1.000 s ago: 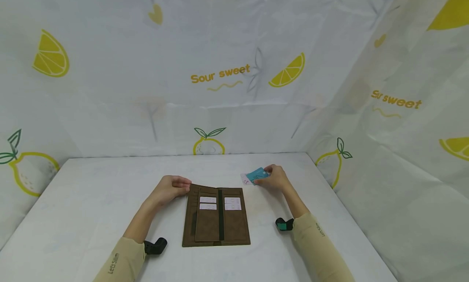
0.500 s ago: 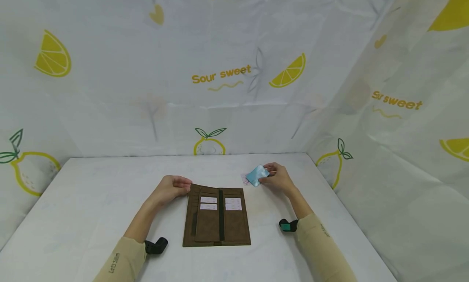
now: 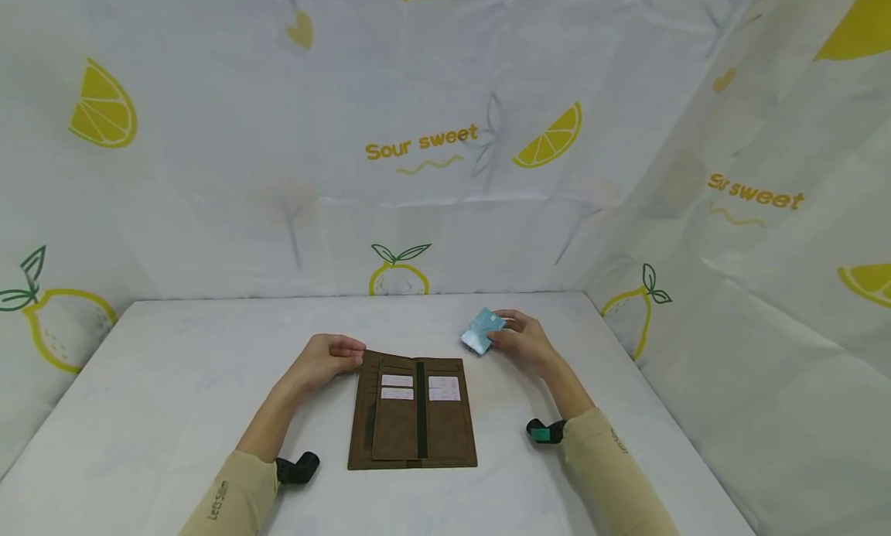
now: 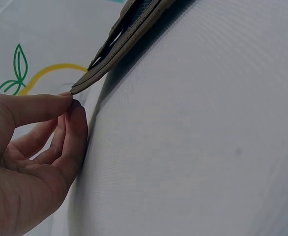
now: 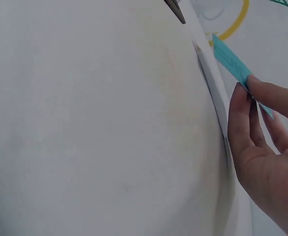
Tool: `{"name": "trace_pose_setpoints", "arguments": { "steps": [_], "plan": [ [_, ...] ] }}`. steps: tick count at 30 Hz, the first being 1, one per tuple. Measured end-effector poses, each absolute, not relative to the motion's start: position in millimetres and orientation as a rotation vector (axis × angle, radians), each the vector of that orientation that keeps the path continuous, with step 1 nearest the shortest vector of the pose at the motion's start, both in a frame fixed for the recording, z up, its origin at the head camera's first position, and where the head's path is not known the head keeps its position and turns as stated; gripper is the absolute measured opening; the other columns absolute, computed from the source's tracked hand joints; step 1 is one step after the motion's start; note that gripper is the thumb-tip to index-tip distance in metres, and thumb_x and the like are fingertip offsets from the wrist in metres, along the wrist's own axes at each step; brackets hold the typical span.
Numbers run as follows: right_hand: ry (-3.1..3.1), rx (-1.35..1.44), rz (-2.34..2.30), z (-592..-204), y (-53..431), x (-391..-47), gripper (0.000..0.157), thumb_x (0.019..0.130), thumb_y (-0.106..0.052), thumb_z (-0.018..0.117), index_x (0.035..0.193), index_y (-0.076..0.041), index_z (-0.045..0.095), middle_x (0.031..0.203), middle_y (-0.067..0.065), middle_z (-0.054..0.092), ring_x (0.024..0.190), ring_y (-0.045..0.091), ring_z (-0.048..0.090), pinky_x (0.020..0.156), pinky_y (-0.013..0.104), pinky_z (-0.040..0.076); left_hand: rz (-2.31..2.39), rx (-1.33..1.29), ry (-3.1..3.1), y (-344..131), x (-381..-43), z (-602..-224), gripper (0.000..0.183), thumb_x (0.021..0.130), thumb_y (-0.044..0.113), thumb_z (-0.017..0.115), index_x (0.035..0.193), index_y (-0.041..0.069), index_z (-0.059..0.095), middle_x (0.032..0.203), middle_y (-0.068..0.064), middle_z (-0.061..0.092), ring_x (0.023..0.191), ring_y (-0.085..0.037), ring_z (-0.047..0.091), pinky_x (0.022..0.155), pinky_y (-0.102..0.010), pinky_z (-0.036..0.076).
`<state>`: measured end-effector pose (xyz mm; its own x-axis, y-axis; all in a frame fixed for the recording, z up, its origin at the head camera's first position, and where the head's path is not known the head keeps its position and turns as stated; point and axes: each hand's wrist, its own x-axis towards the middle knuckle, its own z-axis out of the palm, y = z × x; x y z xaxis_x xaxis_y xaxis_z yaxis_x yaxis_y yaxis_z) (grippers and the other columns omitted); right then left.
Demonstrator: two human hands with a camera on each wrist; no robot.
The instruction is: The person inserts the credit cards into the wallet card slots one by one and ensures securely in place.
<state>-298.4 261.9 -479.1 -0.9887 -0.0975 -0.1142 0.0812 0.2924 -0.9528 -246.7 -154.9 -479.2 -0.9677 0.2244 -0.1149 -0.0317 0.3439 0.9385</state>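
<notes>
A brown wallet [image 3: 397, 431] lies spread open on the white table, with pale cards showing in slots on both halves. My left hand [image 3: 325, 363] pinches its upper left corner between thumb and fingertips; in the left wrist view that corner [image 4: 87, 80] is lifted off the table. My right hand [image 3: 527, 341] pinches a light blue card [image 3: 482, 332] by its right edge, beyond the wallet's upper right corner. In the right wrist view the blue card [image 5: 232, 61] is tilted, held above the table between thumb and fingers.
A dark band [image 3: 421, 412] runs down the wallet's middle. The white tabletop [image 3: 209, 366] meets a lemon-printed backdrop [image 3: 445, 211] behind and on the right. Each wrist bears a black camera mount [image 3: 298, 468].
The right hand has tilted the blue card and shifted it slightly left; it now covers the pale printed card seen beside it earlier. The left hand and wallet stay put.
</notes>
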Motion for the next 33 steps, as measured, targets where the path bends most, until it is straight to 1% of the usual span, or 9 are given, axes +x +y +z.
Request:
{"name": "trace_pose_setpoints", "arguments": {
  "steps": [2, 6, 11, 19, 21, 24, 26, 28, 33],
  "plan": [
    [2.326, 0.003, -1.85, -481, 260, -299, 0.056, 0.099, -0.006, 0.076, 0.151, -0.001, 0.055, 0.132, 0.012, 0.069, 0.099, 0.007, 0.07, 0.088, 0.019, 0.062, 1.673, 0.17, 2.381, -155, -247, -480, 0.026, 0.101, 0.003, 0.073, 0.125, -0.007, 0.073, 0.111, -0.016, 0.08, 0.093, -0.009, 0.071, 0.081, -0.022, 0.057],
    [2.238, 0.032, -1.914, -483, 258, -299, 0.058, 0.101, -0.002, 0.073, 0.154, -0.001, 0.051, 0.109, -0.002, 0.073, 0.091, 0.003, 0.071, 0.086, 0.018, 0.061, 1.676, 0.172, 2.379, -154, -247, -480, 0.026, 0.101, 0.003, 0.073, 0.125, -0.008, 0.073, 0.11, -0.016, 0.08, 0.093, -0.008, 0.071, 0.08, -0.021, 0.058],
    [2.222, 0.008, -1.906, -482, 251, -299, 0.058, 0.101, -0.004, 0.074, 0.155, -0.003, 0.052, 0.091, -0.007, 0.073, 0.086, 0.004, 0.071, 0.084, 0.018, 0.061, 1.678, 0.179, 2.383, -155, -247, -480, 0.026, 0.101, 0.003, 0.073, 0.125, -0.008, 0.072, 0.11, -0.016, 0.08, 0.093, -0.009, 0.071, 0.08, -0.022, 0.058],
    [2.2, -0.075, -1.875, -481, 237, -295, 0.057, 0.1, -0.003, 0.075, 0.152, 0.002, 0.053, 0.095, -0.007, 0.079, 0.091, 0.004, 0.074, 0.086, 0.019, 0.061, 1.676, 0.187, 2.388, -155, -247, -480, 0.026, 0.101, 0.003, 0.073, 0.125, -0.008, 0.072, 0.11, -0.016, 0.08, 0.093, -0.009, 0.071, 0.081, -0.023, 0.059],
    [2.194, -0.088, -1.868, -481, 233, -294, 0.057, 0.1, -0.003, 0.075, 0.152, 0.002, 0.053, 0.099, -0.003, 0.081, 0.092, 0.005, 0.075, 0.087, 0.02, 0.061, 1.673, 0.184, 2.389, -155, -247, -480, 0.026, 0.101, 0.003, 0.073, 0.125, -0.008, 0.073, 0.109, -0.016, 0.08, 0.093, -0.008, 0.071, 0.08, -0.022, 0.059],
    [2.217, -0.101, -1.835, -479, 227, -292, 0.057, 0.099, -0.003, 0.076, 0.151, 0.001, 0.054, 0.109, 0.007, 0.083, 0.093, 0.005, 0.075, 0.087, 0.021, 0.061, 1.672, 0.175, 2.388, -155, -248, -480, 0.025, 0.101, 0.002, 0.073, 0.124, -0.008, 0.073, 0.108, -0.015, 0.08, 0.092, -0.008, 0.071, 0.08, -0.022, 0.058],
    [2.239, -0.109, -1.809, -477, 224, -291, 0.057, 0.098, -0.005, 0.077, 0.151, 0.0, 0.056, 0.111, 0.01, 0.083, 0.091, 0.006, 0.076, 0.086, 0.022, 0.061, 1.668, 0.172, 2.39, -155, -248, -481, 0.026, 0.101, 0.002, 0.073, 0.125, -0.008, 0.073, 0.108, -0.015, 0.08, 0.092, -0.008, 0.071, 0.08, -0.022, 0.058],
    [2.267, -0.117, -1.781, -476, 220, -291, 0.055, 0.098, -0.006, 0.078, 0.149, -0.001, 0.058, 0.11, 0.011, 0.083, 0.089, 0.007, 0.075, 0.086, 0.021, 0.06, 1.667, 0.17, 2.391, -155, -248, -481, 0.026, 0.101, 0.003, 0.073, 0.125, -0.008, 0.073, 0.109, -0.015, 0.08, 0.093, -0.008, 0.071, 0.08, -0.022, 0.058],
    [2.319, -0.134, -1.725, -476, 213, -289, 0.05, 0.097, -0.009, 0.081, 0.144, -0.005, 0.064, 0.101, 0.005, 0.084, 0.083, 0.01, 0.075, 0.084, 0.022, 0.06, 1.671, 0.182, 2.384, -155, -248, -480, 0.026, 0.101, 0.003, 0.073, 0.125, -0.008, 0.072, 0.109, -0.016, 0.08, 0.093, -0.008, 0.071, 0.08, -0.023, 0.059]
  ]
}}
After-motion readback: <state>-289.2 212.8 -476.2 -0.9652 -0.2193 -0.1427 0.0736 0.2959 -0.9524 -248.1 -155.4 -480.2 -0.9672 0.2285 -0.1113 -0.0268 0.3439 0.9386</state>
